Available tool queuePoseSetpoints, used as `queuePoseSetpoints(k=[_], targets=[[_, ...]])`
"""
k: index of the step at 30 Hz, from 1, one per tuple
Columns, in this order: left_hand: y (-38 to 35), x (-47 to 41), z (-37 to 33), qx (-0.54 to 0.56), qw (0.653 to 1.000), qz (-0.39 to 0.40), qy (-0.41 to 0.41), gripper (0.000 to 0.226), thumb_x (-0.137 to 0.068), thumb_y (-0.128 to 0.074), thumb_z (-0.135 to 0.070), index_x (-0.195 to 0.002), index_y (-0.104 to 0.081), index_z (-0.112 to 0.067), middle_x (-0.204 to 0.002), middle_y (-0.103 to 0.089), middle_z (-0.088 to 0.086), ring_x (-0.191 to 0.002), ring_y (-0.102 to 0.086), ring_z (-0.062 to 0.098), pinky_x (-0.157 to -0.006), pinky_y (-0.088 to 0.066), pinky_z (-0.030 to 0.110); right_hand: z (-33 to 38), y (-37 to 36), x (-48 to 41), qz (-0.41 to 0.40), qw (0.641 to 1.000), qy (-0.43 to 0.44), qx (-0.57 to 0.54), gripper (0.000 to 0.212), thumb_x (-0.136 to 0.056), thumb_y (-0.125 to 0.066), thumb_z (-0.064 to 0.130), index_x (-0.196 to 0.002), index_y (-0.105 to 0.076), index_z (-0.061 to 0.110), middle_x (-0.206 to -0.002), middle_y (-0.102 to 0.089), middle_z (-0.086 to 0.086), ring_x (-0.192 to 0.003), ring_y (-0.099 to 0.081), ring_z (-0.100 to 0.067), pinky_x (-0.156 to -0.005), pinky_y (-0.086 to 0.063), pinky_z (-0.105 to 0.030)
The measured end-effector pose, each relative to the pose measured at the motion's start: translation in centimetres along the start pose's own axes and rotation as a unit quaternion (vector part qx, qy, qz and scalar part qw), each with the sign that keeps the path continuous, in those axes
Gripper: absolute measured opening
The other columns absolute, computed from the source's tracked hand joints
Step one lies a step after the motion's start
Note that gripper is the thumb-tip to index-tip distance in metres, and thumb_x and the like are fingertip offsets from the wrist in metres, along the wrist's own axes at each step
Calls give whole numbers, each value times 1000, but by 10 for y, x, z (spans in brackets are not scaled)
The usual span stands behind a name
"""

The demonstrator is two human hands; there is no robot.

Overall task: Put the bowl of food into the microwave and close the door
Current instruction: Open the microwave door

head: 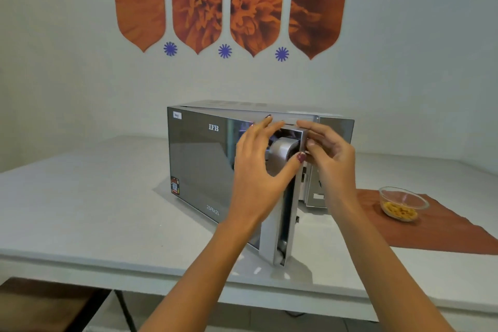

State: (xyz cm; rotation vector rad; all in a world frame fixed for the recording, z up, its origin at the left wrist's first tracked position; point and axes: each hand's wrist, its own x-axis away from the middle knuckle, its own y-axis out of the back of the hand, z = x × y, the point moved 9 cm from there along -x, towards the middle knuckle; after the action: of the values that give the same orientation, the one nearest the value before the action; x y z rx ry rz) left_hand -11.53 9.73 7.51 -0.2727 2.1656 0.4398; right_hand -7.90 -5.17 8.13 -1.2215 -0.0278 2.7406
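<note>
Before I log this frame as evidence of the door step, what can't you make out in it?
Head view only:
- Microwave cavity: hidden by the half-open door and both hands.
- Control panel: mostly behind the right hand.
- Door edge under the left hand: the grip itself is covered.
- Food in the glass bowl: too small to identify.

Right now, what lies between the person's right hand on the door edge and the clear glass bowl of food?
In the head view, between the right hand and the clear glass bowl lie the microwave's control panel and the rust-brown cloth.
</note>
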Motion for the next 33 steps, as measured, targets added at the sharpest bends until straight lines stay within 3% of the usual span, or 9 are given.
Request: queuePoseSetpoints(k=[3, 8, 11, 15, 19, 22, 27, 30, 33], targets=[[18, 3, -22, -50, 997, 24, -48, 49, -85, -62, -45, -130, -51, -32, -138, -49, -17, -138, -34, 4, -115, -33, 30, 15, -14, 9, 41, 998, 29, -32, 35, -91, -49, -9, -113, -70, 9, -112, -73, -8, -108, -67, -24, -95, -53, -47], [68, 7, -41, -108, 992, 0, -67, 36, -83, -64, -47, -109, -58, -24, -108, -60, -11, -105, -60, 7, -87, -54, 31, 38, -53, 20, 130, 986, 91, -50, 32, -88, -52, -8, -111, -70, 6, -111, -72, -6, -107, -67, -14, -90, -52, -25], [98, 12, -51, -173, 981, -29, -86, 35, -82, -63, -50, -103, -57, -23, -103, -60, -11, -98, -59, 3, -83, -52, 25, 45, -90, 27, 206, 970, 123, -48, 34, -89, -54, -2, -118, -66, 8, -129, -64, -7, -125, -57, -18, -105, -46, -37], [139, 20, -55, -211, 971, -66, -86, 18, -86, -61, -33, -98, -58, -19, -97, -59, -6, -94, -60, 7, -82, -52, 26, 43, -139, 40, 266, 955, 130, -34, 40, -91, -61, 18, -131, -58, 21, -146, -51, 0, -139, -41, -15, -113, -36, -49], [177, 28, -56, -285, 951, -97, -74, 18, -85, -52, -29, -94, -66, -22, -93, -54, -10, -83, -58, 3, -69, -48, 17, 50, -179, 52, 273, 948, 163, -6, 46, -90, -66, 17, -134, -55, 21, -137, -58, 5, -131, -49, -9, -109, -42, -43], [198, 36, -53, -326, 936, -113, -66, 24, -88, -49, -27, -100, -70, -24, -93, -56, -13, -72, -54, 2, -66, -43, 15, 55, -205, 60, 288, 939, 190, 6, 52, -89, -68, 20, -138, -50, 21, -145, -50, 5, -137, -41, -6, -113, -37, -39], [223, 51, -40, -365, 917, -156, -44, 31, -96, -48, -13, -125, -58, -17, -121, -59, -5, -100, -57, 10, -93, -51, 37, 49, -246, 77, 340, 924, 175, -8, 73, -88, -68, 17, -149, -31, 28, -161, -23, 5, -147, -23, -6, -120, -24, -31], [235, 56, -31, -380, 904, -192, -23, 37, -98, -42, -10, -133, -50, -12, -139, -51, 2, -134, -44, 15, -111, -38, 44, 47, -267, 86, 352, 918, 183, -3, 81, -89, -67, 17, -152, -19, 33, -163, -13, 7, -149, -13, -8, -121, -19, -31], [245, 59, -22, -383, 899, -211, -1, 41, -98, -39, -7, -138, -44, -14, -149, -39, 1, -145, -26, 14, -119, -27, 44, 44, -285, 93, 357, 916, 184, 1, 84, -91, -65, 18, -153, -11, 33, -163, -3, 10, -150, -5, -9, -121, -17, -37]])
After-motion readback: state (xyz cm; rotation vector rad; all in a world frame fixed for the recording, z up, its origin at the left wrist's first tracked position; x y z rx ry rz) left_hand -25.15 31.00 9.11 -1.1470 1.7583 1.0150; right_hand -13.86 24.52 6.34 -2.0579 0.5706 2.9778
